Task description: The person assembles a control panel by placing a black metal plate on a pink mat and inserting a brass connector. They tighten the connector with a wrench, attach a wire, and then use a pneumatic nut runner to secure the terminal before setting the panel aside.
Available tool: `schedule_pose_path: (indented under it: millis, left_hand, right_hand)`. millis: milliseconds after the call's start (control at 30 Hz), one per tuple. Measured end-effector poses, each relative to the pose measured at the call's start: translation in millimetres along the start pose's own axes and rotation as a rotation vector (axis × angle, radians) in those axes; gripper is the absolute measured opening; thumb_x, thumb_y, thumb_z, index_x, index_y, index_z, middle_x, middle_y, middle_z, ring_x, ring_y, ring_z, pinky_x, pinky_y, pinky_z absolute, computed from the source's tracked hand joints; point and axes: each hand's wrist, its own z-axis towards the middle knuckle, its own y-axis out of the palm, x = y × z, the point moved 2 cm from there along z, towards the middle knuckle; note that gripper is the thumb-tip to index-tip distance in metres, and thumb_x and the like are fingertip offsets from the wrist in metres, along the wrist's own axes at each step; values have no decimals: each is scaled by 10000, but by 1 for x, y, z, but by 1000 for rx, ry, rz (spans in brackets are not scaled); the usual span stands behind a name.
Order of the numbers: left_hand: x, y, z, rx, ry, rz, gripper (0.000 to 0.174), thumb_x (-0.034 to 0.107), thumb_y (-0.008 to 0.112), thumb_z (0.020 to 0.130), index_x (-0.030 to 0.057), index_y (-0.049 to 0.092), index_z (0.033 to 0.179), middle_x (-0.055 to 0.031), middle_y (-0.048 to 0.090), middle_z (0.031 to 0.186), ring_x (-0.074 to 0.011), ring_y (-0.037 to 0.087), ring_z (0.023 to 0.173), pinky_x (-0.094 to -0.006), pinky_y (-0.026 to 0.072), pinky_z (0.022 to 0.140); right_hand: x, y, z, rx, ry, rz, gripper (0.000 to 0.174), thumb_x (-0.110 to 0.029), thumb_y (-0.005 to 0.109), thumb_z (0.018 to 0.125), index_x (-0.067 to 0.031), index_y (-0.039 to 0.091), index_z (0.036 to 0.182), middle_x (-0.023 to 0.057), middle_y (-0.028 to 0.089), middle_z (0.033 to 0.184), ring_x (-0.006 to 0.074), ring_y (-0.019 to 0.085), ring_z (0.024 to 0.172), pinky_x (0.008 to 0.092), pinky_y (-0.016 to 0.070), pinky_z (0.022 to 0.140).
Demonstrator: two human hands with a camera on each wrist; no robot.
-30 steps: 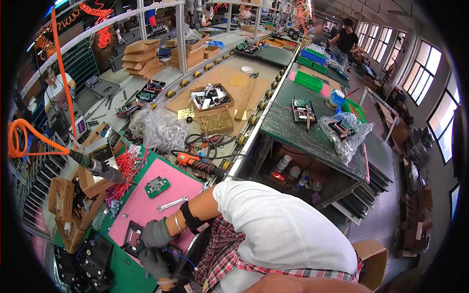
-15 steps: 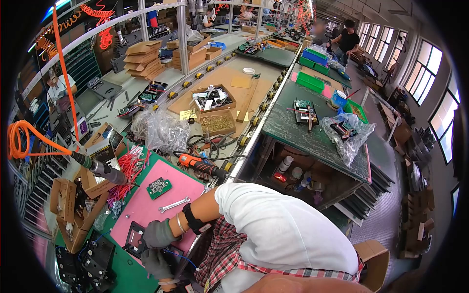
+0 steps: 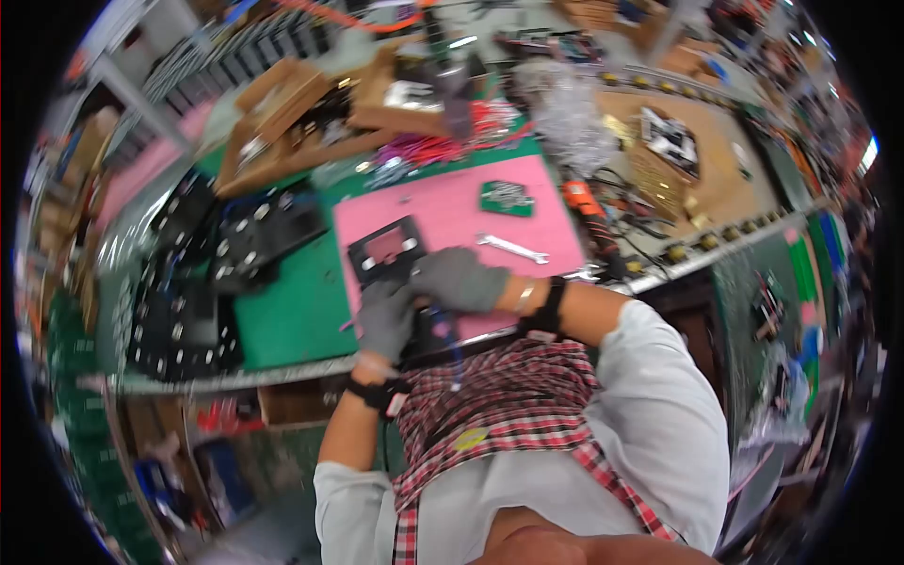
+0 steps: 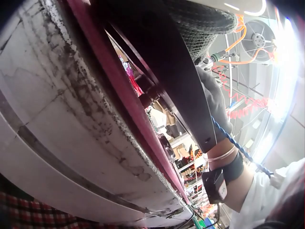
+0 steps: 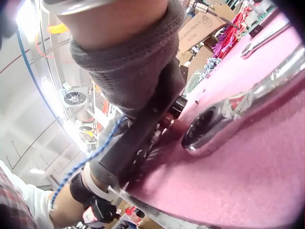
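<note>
Grips a black panel (image 3: 386,272) with left hand (image 3: 386,322) and right hand (image 3: 460,280), both closed on it. Tilts it above pink mat (image 3: 443,212).

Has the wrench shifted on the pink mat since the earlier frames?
No. The wrench still lies on the pink mat, just nearer the wearer than the green board. View turned.

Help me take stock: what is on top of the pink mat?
A circuit board, a wrench, a shiny metal tool, a tiny part and the black panel, held by the left hand and right hand. Much of what lies beneath the panel and hands is covered.
</note>
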Motion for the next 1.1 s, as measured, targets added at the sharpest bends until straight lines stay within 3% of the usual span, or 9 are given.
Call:
schedule_pose_path:
  millis: [67, 267, 367, 667, 700, 767, 833, 933, 1100]
  left_hand:
    - [-1, 0, 0, -17, -11, 28, 186, 117, 592, 680, 93, 624, 861, -86, 577, 840, -298, 532, 855, -402, 422, 746]
    - [-3, 1, 0, -11, -30, 24, 128, 139, 603, 683, 111, 610, 807, -43, 574, 812, -268, 533, 855, -389, 421, 752]
    - [-2, 0, 0, 6, -27, 7, 106, 156, 599, 698, 99, 600, 788, -52, 571, 806, -273, 529, 840, -391, 418, 748]
    - [-8, 10, -6, 93, 20, 1, 97, 170, 589, 705, 101, 604, 771, -83, 546, 807, -276, 514, 830, -382, 416, 753]
    - [-9, 14, -6, 43, 7, 78, 105, 184, 593, 694, 113, 608, 770, -77, 547, 814, -270, 513, 839, -380, 408, 773]
    - [-9, 18, -7, 108, 0, 87, 128, 199, 593, 674, 139, 610, 786, -52, 543, 816, -245, 511, 850, -378, 401, 788]
    - [-9, 18, -5, 11, -23, 105, 141, 215, 595, 674, 151, 611, 799, -25, 547, 833, -235, 510, 863, -369, 397, 804]
    - [-11, 20, -6, 49, -7, 80, 132, 234, 596, 690, 160, 614, 797, -1, 551, 839, -228, 510, 872, -363, 395, 814]
    - [-8, 20, -5, -11, -76, 109, 110, 243, 586, 727, 159, 616, 791, 3, 552, 832, -215, 506, 879, -360, 391, 827]
  right_hand:
    - [-3, -19, 1, -142, 80, 69, 276, -379, 585, 759, -107, 610, 805, 76, 581, 840, 286, 597, 794, 420, 490, 644]
    - [-2, -33, -8, 82, 142, 276, 222, -282, 585, 774, -77, 608, 856, 94, 536, 925, 283, 537, 876, 395, 464, 690]
    - [6, -19, -12, 69, 13, 188, 198, -235, 581, 772, -72, 612, 880, 85, 524, 942, 277, 516, 861, 384, 461, 677]
    - [1, -30, -5, 179, 36, 210, 153, -192, 626, 710, -78, 632, 812, 70, 566, 869, 296, 506, 791, 391, 435, 654]
    - [-6, -31, -4, 272, 3, 197, 165, -204, 632, 706, -72, 621, 804, 72, 564, 853, 299, 503, 794, 403, 425, 648]
    - [-4, -24, -8, 162, -13, 162, 186, -205, 646, 692, -75, 620, 821, 78, 560, 866, 296, 501, 819, 406, 422, 662]
    - [1, -25, -7, 129, 13, 199, 184, -196, 657, 675, -72, 623, 807, 84, 558, 872, 293, 500, 830, 403, 421, 671]
    - [-16, -33, 0, 222, 5, 174, 154, -170, 668, 650, -62, 629, 752, 79, 567, 843, 285, 505, 821, 399, 421, 673]
    - [-6, -31, -4, 156, 36, 161, 183, -157, 676, 634, -70, 628, 787, 71, 561, 842, 278, 503, 829, 393, 424, 669]
